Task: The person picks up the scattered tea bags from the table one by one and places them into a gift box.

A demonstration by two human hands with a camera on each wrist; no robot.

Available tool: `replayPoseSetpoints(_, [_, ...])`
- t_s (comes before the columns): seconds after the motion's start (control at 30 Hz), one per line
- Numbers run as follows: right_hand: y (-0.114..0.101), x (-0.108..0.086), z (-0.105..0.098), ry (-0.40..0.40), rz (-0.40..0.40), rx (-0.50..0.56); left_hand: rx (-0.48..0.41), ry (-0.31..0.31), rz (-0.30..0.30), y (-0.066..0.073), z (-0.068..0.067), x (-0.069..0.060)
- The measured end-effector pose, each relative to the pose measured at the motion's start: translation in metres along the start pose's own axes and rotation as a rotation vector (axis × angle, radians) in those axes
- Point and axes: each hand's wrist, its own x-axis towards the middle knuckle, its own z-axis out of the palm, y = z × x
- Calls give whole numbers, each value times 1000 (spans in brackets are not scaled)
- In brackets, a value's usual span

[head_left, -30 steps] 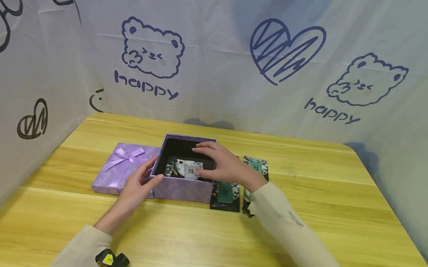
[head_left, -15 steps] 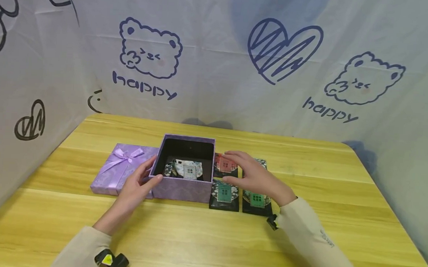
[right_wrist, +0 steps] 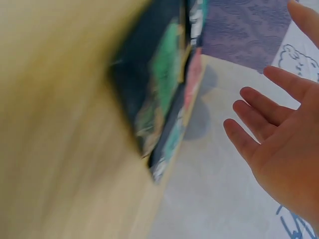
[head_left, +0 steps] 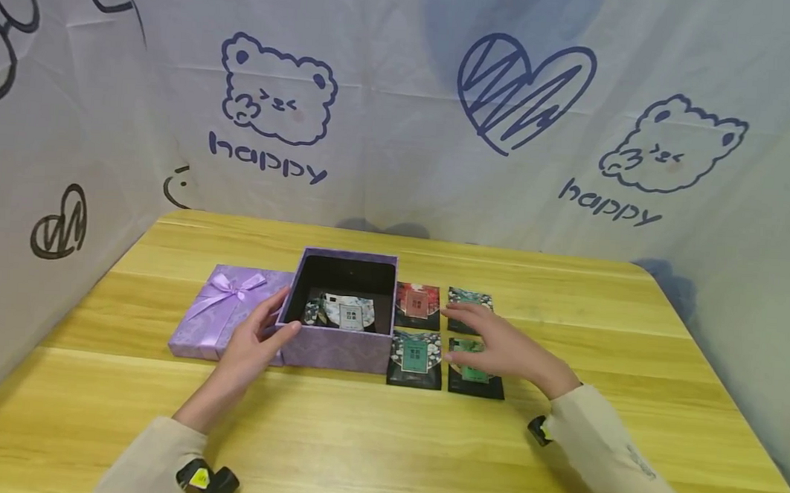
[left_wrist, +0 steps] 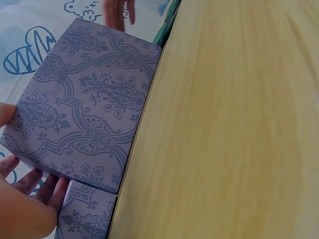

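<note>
My left hand [head_left: 256, 340] holds the near left corner of an uncovered purple gift box [head_left: 336, 350], its thumb at the front rim and fingers along the left side. Inside the black-lined box, a pale floral packet [head_left: 350, 315] lies over darker ones. To the right, several flat dark packets lie in two rows: a red-labelled packet [head_left: 417, 306], a teal one [head_left: 470, 298] behind, and two green-labelled ones, left packet [head_left: 414, 359] and right packet [head_left: 475, 386]. My right hand [head_left: 503, 349] hovers over the right-hand packets, fingers spread and holding nothing, partly covering them.
The purple lid [head_left: 199, 325] with a ribbon bow [head_left: 235, 286] lies against the box's left side. Underneath is a yellow wooden table [head_left: 331, 437]. A white cloth [head_left: 399, 172] with blue drawings hangs behind the table and at both sides.
My right hand has drawn back from above the box toward the right, uncovering the red and green packets. My left hand and the box have stayed put.
</note>
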Motion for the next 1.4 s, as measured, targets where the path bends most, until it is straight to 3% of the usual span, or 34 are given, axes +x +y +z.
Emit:
replayPoseSetpoints(0.4, [26,-30,6,-74,62,-73,-9,-11,-33,3,-1,-1])
replayPoseSetpoints(0.67, [36,-43,5,-77,81,-76,-18,-16,-31,3,-1,-1])
replayPoseSetpoints(1.4, [43,-47,12,-129,91,-66,-23,-20,-40,4,-1,-1])
